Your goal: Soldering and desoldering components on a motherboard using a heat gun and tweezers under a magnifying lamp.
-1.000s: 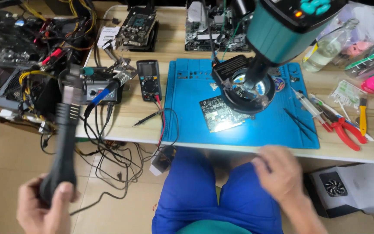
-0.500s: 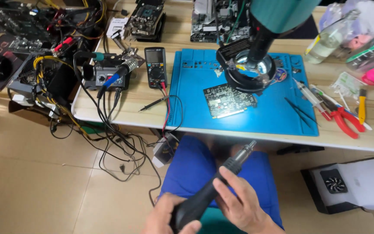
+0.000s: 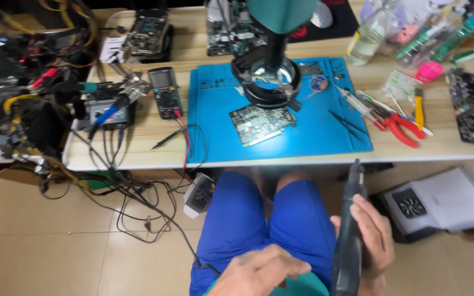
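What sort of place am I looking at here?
Most likely an electronics repair bench: a circuit board lies on a blue work mat under a ring-lit magnifier, with a multimeter beside it. The right hand holds a black handheld tool.

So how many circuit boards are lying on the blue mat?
1 for sure: a green circuit board lies on the blue mat, near its middle, just below the microscope's ring light. More boards sit off the mat, on the wooden table.
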